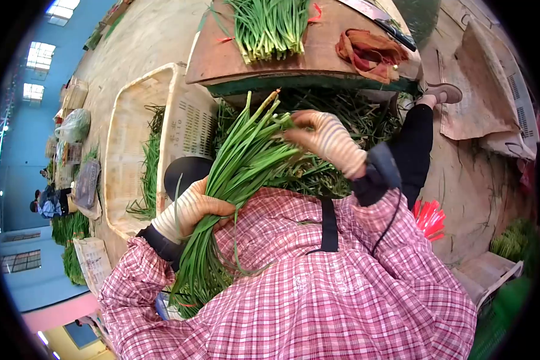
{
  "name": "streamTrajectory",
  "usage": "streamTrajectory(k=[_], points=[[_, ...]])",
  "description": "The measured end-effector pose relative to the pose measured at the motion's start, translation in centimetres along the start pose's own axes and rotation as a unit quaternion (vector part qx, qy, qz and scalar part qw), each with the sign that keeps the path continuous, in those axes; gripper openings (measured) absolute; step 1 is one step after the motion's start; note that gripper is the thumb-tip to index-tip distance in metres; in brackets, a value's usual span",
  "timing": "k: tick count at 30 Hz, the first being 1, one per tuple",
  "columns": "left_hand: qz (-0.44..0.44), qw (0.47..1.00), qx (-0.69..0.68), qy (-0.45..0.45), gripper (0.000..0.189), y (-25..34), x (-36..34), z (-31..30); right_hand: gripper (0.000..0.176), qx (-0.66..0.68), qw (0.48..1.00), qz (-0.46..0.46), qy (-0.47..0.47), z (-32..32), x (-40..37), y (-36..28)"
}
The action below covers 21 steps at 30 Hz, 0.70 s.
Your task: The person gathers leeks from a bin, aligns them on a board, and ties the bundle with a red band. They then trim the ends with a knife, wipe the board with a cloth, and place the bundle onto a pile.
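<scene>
My left hand point(199, 207), in a striped cloth glove with bare fingertips, is wrapped round a loose bunch of garlic chives point(237, 159). The stalk ends point up and away from me, and the long leaves hang down over my lap. My right hand point(323, 137), gloved the same way, is at the right side of the stalk ends. Its thumb and fingers are pinched on a few of the chives, slightly blurred. Just ahead, a bundle of chives point(270, 30) lies on the wooden board point(210, 63), with red ties beside it.
On the board lie a reddish-brown cloth point(372, 53) and a knife point(396, 33). A white plastic crate point(177, 114) with loose greens stands on the left. Leaf scraps point(360, 114) cover the ground under the board. Red strips point(428, 219) hang by my right side. Another person point(49, 203) is far left.
</scene>
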State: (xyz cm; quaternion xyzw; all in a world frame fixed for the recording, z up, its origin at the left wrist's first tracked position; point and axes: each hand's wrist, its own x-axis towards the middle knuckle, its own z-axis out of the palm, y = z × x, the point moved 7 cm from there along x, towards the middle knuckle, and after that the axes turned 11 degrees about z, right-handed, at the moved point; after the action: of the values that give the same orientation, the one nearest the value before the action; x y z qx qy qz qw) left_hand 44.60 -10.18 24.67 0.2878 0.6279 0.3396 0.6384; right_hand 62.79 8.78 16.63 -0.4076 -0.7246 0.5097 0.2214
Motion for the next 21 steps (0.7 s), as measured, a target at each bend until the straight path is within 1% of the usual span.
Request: streamTrajectory(k=[1,2,3,4,5,6,7,8,9,10,13,14,15,16,17,18,19,20,21], points=[[-0.004,1.000,0.004,-0.005,0.042,0.0,0.1,-0.1,0.042,0.069,0.996,0.049,0.038,-0.4,0.9,1.7],[-0.007,1.000,0.007,-0.009,0.042,-0.1,0.1,-0.4,0.041,0.124,0.984,0.088,0.095,-2.1,1.4,3.2],[0.033,0.993,0.108,-0.019,0.042,0.2,-0.1,-1.1,0.040,0.057,0.986,0.092,0.126,-3.2,2.9,5.6],[0.027,0.996,0.085,-0.008,0.044,0.1,-0.2,-0.9,0.040,-0.016,0.980,0.108,0.169,-5.2,2.9,8.3],[0.021,0.998,0.062,0.004,0.047,0.1,-0.1,-0.6,0.036,-0.134,0.970,0.120,0.165,-6.2,1.3,5.7],[0.015,0.999,0.039,0.016,0.050,0.0,0.2,-0.4,0.035,-0.250,0.945,0.145,0.156,-5.5,0.1,2.3],[0.010,0.999,0.041,0.019,0.055,-0.8,0.7,-0.9,0.043,-0.192,0.958,0.090,0.190,-5.0,-1.2,0.7],[0.008,0.999,0.027,0.042,0.054,-1.0,1.2,-0.3,0.042,-0.191,0.957,0.060,0.209,-3.8,-2.1,-0.6],[0.001,0.999,0.030,0.029,0.046,-0.9,1.6,0.0,0.039,-0.114,0.984,0.047,0.131,-1.2,-1.2,0.6],[-0.007,0.999,0.032,0.026,0.039,-0.8,1.6,-0.2,0.036,-0.029,0.998,0.026,0.047,0.9,-0.5,1.8],[-0.005,0.996,0.073,0.049,0.043,-0.5,1.3,0.3,0.034,0.033,0.975,0.219,0.021,-0.7,0.0,5.6],[-0.007,0.996,0.064,0.059,0.042,-0.4,1.0,0.2,0.030,-0.176,0.971,0.154,0.048,-2.2,0.6,6.0],[-0.009,0.996,0.056,0.069,0.040,-0.2,0.7,-0.1,0.029,-0.321,0.924,0.195,0.073,-2.9,0.0,6.2],[-0.008,0.996,0.048,0.079,0.039,0.0,0.9,-0.5,0.029,-0.460,0.852,0.229,0.098,-3.9,-0.2,6.1],[0.010,0.996,0.040,0.081,0.038,0.1,1.0,-1.1,0.034,-0.428,0.873,0.205,0.113,-4.2,-0.5,5.2],[0.029,0.994,0.027,0.102,0.037,0.0,1.3,-1.6,0.025,-0.368,0.916,0.153,0.051,-4.3,-1.0,2.6],[0.035,0.994,0.026,0.101,0.036,0.5,1.6,-1.3,0.017,-0.333,0.938,0.074,-0.066,-4.9,-2.5,-2.1],[0.038,0.994,0.026,0.102,0.035,1.2,1.9,-0.9,0.015,-0.305,0.951,-0.040,-0.027,-4.4,-3.7,-4.9],[0.035,0.994,0.014,0.106,0.026,1.2,2.0,-0.9,0.015,-0.306,0.943,-0.093,-0.094,-4.7,-5.5,-8.5]])
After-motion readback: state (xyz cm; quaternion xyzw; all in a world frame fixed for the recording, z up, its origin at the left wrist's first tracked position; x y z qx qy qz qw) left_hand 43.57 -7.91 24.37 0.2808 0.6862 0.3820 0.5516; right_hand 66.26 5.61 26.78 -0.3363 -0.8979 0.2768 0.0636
